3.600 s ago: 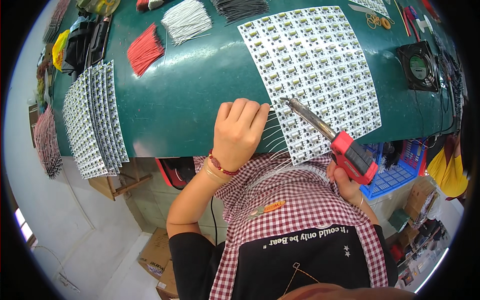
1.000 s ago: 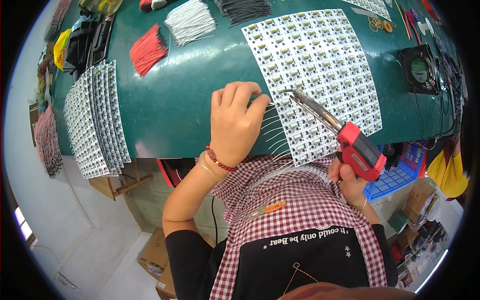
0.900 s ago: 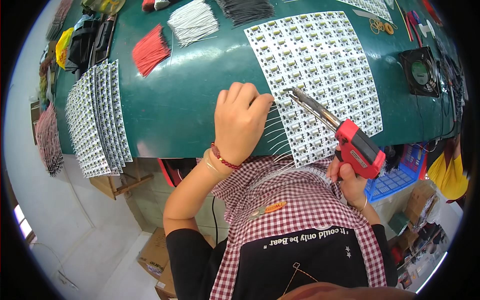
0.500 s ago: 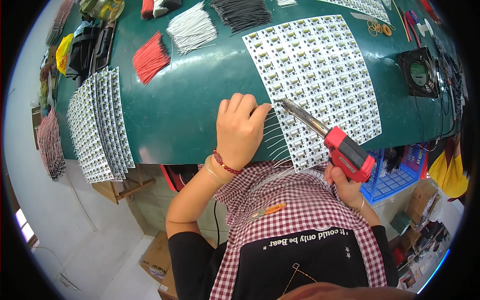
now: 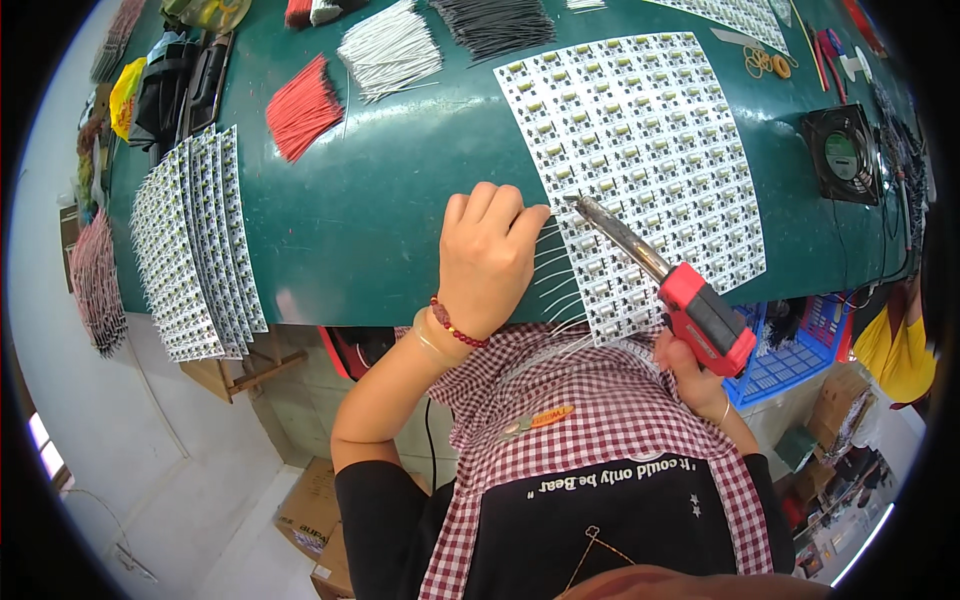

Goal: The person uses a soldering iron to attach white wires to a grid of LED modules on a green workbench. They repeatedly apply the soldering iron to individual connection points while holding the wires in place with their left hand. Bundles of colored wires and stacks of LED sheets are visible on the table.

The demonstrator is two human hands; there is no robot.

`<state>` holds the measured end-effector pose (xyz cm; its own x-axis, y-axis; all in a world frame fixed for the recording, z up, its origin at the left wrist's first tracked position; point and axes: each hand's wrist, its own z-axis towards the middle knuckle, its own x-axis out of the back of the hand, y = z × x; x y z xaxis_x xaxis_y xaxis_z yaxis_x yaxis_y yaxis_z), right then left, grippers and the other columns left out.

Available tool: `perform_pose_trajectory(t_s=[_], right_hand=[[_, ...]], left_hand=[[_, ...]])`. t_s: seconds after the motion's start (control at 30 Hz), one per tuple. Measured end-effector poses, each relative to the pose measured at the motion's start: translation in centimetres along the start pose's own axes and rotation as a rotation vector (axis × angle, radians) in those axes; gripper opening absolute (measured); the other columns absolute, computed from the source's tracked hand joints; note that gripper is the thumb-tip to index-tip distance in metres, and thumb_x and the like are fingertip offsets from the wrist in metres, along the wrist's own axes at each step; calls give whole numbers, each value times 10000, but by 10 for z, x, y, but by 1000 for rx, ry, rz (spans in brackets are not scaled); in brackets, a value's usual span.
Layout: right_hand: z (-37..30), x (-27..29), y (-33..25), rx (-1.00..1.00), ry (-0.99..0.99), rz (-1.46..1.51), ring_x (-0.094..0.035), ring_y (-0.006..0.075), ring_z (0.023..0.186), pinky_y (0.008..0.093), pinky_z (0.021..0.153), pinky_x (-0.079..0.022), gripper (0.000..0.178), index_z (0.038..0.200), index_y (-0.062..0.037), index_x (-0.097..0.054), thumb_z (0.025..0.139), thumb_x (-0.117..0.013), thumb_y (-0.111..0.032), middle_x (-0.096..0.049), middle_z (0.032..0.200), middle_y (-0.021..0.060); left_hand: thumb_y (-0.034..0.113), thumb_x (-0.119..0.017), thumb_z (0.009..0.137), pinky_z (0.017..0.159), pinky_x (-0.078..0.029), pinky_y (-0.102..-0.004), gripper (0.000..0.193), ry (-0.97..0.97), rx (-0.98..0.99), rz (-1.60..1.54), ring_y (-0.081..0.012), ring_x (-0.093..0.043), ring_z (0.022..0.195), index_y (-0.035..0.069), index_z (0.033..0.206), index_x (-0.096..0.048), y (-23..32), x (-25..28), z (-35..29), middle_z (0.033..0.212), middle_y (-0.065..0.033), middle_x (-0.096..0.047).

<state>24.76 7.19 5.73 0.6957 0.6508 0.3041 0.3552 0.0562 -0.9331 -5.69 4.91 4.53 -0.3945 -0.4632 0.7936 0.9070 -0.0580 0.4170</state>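
A white sheet of small circuit boards [image 5: 640, 150] lies on the green table, several thin white wires [image 5: 562, 275] sticking out from its left edge. At that edge my left hand [image 5: 490, 255] is closed in a pinch, thumb and forefinger on a white wire that the fingers mostly hide. My right hand [image 5: 690, 372] grips the handle of a red and black soldering gun [image 5: 708, 318]. The gun's metal barrel slants over the sheet, and its tip is at the sheet's left side, just right of my left fingertips. Whether the tip touches the board, I cannot tell.
Piles of red wires [image 5: 302, 110], white wires [image 5: 390, 50] and black wires [image 5: 497, 25] lie at the back. Overlapping board sheets [image 5: 190, 250] rest at the table's left edge. On the right are a small black fan [image 5: 842, 150] and a blue plastic basket [image 5: 775, 365].
The view has shifted slightly. My left hand remains pinched at the sheet's edge, and the soldering gun has moved a little right and down, its tip still near the left edge.
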Motion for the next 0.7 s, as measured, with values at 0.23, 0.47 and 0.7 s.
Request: perform_pose_trajectory(t_s=[0.23,0.47,0.7], right_hand=[[1,3,-6,-73,-16,127,-531,112,703,273,639,-447,426,1293,27,-500,977,-590,-244,-595,826,56],[4,0,-10,-68,17,89,-497,97,605,249,558,-415,492,1306,32,-469,988,-581,-325,-573,746,55],[14,-7,-22,-83,12,119,-509,99,605,255,559,-417,299,1016,6,-547,988,-576,-290,-578,733,63]], left_hand=[[38,-748,708,653,-366,-346,154,-9,-21,46,-196,-514,723,91,836,-680,2,2,1,727,-10,-490],[32,-737,707,676,-378,-344,166,44,-22,54,-194,-535,746,95,851,-686,2,9,9,732,-6,-505],[17,-707,683,686,-380,-338,201,-26,-36,70,-189,-538,768,108,862,-690,-5,5,6,743,-2,-510]])
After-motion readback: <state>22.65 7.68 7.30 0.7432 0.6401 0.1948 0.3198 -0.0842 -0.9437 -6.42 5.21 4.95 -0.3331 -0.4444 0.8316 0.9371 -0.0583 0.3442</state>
